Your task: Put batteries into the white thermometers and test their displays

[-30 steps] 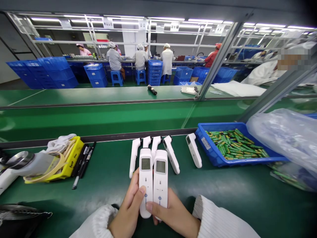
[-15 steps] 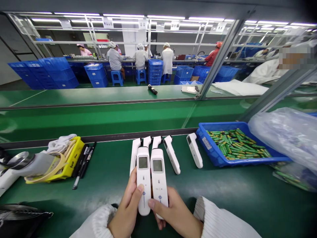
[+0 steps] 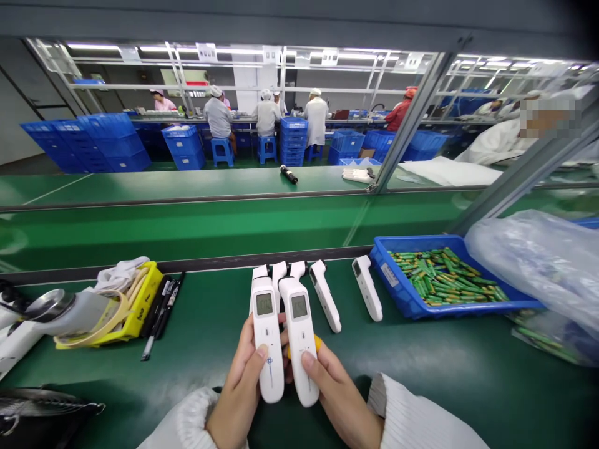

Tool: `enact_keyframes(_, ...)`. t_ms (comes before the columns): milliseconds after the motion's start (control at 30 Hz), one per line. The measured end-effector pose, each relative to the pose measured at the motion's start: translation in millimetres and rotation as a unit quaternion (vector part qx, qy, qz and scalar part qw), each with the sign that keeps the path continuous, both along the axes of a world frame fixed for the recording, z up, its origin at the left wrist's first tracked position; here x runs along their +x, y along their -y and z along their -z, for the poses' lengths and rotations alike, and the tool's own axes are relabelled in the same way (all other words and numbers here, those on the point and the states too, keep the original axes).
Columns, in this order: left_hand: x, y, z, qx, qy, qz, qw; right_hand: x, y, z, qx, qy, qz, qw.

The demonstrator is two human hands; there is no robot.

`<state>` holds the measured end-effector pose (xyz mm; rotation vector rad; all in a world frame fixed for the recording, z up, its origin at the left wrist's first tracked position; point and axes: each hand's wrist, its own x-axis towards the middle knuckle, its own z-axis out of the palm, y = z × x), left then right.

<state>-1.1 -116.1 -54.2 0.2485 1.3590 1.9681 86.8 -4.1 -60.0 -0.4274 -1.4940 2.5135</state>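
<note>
illumination is bright and even, supplied by rows of overhead fluorescent tubes [image 3: 154, 48] along the ceiling. the green desk [image 3: 196, 324] shows a soft sheen with only faint shadows beneath the hands. the conveyor belt [image 3: 187, 227] carries broad, pale reflections. the clear plastic bag [image 3: 538, 262] at right shows whitish glare. wide-angle distortion bends straight frame members and curves the scene toward the edges; corners darken, most at top right. foreground detail is sharp; distant workers are small and soft. one face at right is pixelated.

thermometers [image 3: 281, 337] on bench [image 3: 421, 374]; battery tray [image 3: 407, 293] right
</note>
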Motion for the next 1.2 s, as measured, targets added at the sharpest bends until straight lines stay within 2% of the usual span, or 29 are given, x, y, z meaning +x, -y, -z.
enact_keyframes(100,-4.0,-0.6,1.5,0.017,-0.052,-0.003,0.998,-5.0,2.9,-5.0,-0.057,-0.032,-0.046,0.997)
enact_keyframes(233,-18.6,4.1,8.0,-0.019,-0.171,-0.018,0.985,-24.1,-0.7,-11.3,-0.040,-0.048,-0.071,0.996)
enact_keyframes(300,-29.1,7.8,9.9,-0.084,-0.253,-0.026,0.963,-42.2,-13.5,-16.4,0.004,-0.049,-0.049,0.998)
enact_keyframes(367,-39.0,10.4,10.5,-0.161,-0.344,-0.025,0.925,-65.8,-37.2,-22.5,0.145,-0.008,-0.011,0.989)
enact_keyframes(400,-42.9,10.9,10.7,-0.196,-0.375,-0.017,0.906,-79.0,-52.8,-25.3,0.241,0.027,0.014,0.970)
enact_keyframes(433,-46.0,10.8,10.9,-0.227,-0.389,-0.004,0.893,-92.4,-70.4,-27.8,0.364,0.082,0.044,0.927)
enact_keyframes(467,-48.3,10.2,11.5,-0.252,-0.389,0.013,0.886,-105.4,-89.1,-29.6,0.422,0.116,0.069,0.896)
enact_keyframes(533,-51.3,8.1,13.5,-0.286,-0.375,0.049,0.880,-128.1,-127.0,-31.0,0.486,0.165,0.103,0.852)
enact_keyframes(633,-54.7,5.6,17.3,-0.297,-0.381,0.083,0.871,-149.0,-174.0,-27.8,0.567,0.244,0.138,0.775)
enact_keyframes(700,-56.8,5.7,19.3,-0.291,-0.392,0.087,0.868,-155.4,-194.9,-24.5,0.602,0.284,0.146,0.732)
enact_keyframes(767,-58.5,6.5,21.0,-0.276,-0.381,0.069,0.880,-158.8,-207.0,-23.5,0.630,0.306,0.138,0.700)
enact_keyframes(800,-59.3,6.6,21.8,-0.261,-0.362,0.054,0.893,-159.8,-209.6,-24.4,0.643,0.309,0.131,0.688)
enact_keyframes(867,-60.6,5.8,22.8,-0.203,-0.276,0.023,0.939,-159.6,-207.2,-29.1,0.668,0.306,0.119,0.668)
enact_keyframes(933,-61.5,3.5,22.6,-0.136,-0.173,0.002,0.975,-152.9,-194.2,-35.5,0.688,0.296,0.116,0.652)
enact_keyframes(1033,-60.1,-0.8,18.1,-0.050,-0.050,-0.031,0.997,-124.0,-160.7,-40.7,0.700,0.289,0.121,0.642)
enact_keyframes(1133,-53.9,-2.4,10.3,0.028,0.005,-0.039,0.999,-79.9,-129.8,-33.3,0.678,0.299,0.108,0.663)
enact_keyframes(1200,-48.2,-1.4,5.5,0.046,0.012,-0.030,0.998,-53.8,-120.0,-23.0,0.642,0.303,0.083,0.700)
